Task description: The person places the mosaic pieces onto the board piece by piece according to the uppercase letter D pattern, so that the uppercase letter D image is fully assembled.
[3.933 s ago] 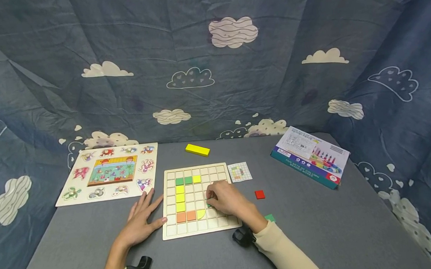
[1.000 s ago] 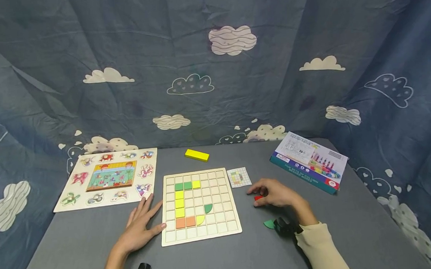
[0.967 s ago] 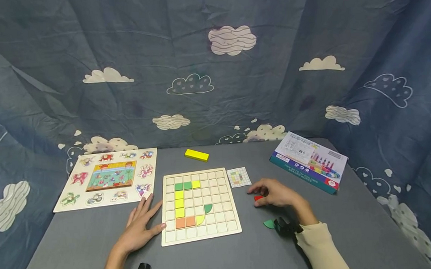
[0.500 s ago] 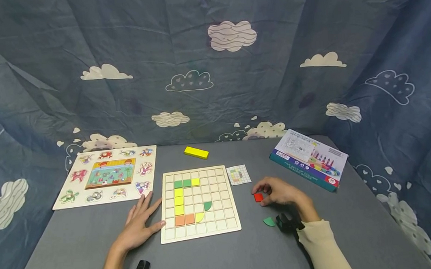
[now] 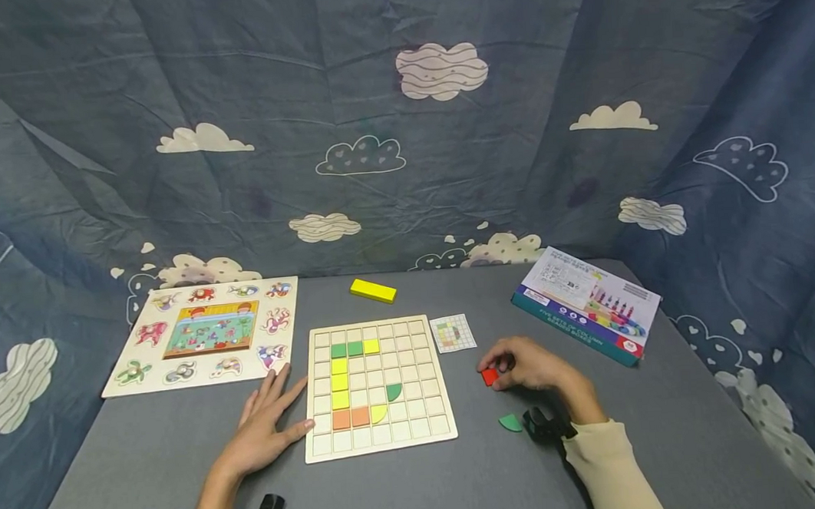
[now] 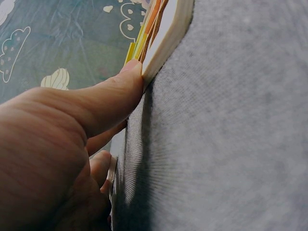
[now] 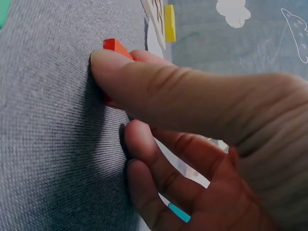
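My right hand [image 5: 534, 367] pinches a small red square tile [image 5: 489, 376] between thumb and fingers, low over the table right of the grid board. In the right wrist view the thumb covers much of the red tile [image 7: 111, 44]. My left hand [image 5: 261, 430] lies spread on the table, its thumb touching the left edge of the wooden grid board [image 5: 417, 431]. Its fingertips reach the near edge of the animal puzzle board [image 5: 136, 353]. On the grid sit green, yellow and orange square tiles, a yellow quarter-circle [image 5: 378, 414] and a green quarter-circle [image 5: 394, 392].
Another green quarter-circle [image 5: 509, 423] lies near my right wrist. A small pattern card [image 5: 453, 333] stands by the grid's upper right corner. Behind the grid is a yellow bar [image 5: 373, 290]. A boxed toy set [image 5: 586, 306] lies at the back right, before a cloud-print curtain.
My right hand has left the grid, where a green quarter-circle now lies, and moved right to the red tile. It now pinches that tile. My left hand has stayed in place.
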Demonstrator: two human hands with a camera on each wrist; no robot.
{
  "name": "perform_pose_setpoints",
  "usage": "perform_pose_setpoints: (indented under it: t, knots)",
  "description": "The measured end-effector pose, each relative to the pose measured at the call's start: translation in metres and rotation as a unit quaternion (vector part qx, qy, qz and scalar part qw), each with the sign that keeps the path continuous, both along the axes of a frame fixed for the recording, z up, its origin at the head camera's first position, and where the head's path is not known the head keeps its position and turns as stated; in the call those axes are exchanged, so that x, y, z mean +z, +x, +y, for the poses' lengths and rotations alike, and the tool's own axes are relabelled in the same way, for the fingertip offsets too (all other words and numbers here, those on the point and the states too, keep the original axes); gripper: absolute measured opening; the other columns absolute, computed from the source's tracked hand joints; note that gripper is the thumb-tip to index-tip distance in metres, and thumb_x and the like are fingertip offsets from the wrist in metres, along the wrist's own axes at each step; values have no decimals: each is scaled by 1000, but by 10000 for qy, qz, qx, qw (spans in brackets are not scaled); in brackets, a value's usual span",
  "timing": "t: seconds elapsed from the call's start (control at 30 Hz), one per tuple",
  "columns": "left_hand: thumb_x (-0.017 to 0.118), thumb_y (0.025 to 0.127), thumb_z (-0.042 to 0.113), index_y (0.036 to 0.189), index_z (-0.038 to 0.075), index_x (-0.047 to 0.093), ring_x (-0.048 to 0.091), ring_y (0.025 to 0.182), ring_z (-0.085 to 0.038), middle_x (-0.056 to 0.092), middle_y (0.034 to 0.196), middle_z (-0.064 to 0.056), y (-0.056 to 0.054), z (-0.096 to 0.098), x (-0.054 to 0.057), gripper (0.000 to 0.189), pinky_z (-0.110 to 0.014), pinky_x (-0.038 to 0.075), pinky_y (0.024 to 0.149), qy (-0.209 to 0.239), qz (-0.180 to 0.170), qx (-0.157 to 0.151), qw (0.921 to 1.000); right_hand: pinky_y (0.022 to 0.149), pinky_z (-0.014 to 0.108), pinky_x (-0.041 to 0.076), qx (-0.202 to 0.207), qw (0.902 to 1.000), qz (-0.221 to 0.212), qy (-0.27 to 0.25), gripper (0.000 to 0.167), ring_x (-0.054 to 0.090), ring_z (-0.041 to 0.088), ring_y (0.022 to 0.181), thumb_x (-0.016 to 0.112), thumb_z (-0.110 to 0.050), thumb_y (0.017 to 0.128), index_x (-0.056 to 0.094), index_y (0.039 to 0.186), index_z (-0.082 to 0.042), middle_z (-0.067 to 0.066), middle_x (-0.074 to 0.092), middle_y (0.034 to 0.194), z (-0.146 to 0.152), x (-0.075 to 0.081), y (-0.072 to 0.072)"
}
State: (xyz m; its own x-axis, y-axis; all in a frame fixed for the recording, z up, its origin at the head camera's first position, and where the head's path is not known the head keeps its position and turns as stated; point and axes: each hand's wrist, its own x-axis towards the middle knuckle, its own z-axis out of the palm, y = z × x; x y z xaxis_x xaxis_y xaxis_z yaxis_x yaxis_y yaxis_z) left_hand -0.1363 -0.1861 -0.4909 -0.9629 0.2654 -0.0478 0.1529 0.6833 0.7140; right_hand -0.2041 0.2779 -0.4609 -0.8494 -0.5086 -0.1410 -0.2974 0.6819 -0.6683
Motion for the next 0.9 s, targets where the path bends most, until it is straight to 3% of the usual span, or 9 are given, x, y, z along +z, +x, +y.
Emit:
perform_pose_setpoints:
  t: [0.9]
  knots:
    - [74, 90, 35, 153, 9, 43, -2, 154, -45, 14, 166, -22, 0, 0, -2, 75, -67, -5, 117, -14, 117, -37, 9999, 66, 21, 45, -119, 9998, -47, 126, 23, 54, 14, 77, 84, -7, 79, 71, 97, -6, 3, 63, 84, -9, 1, -2]
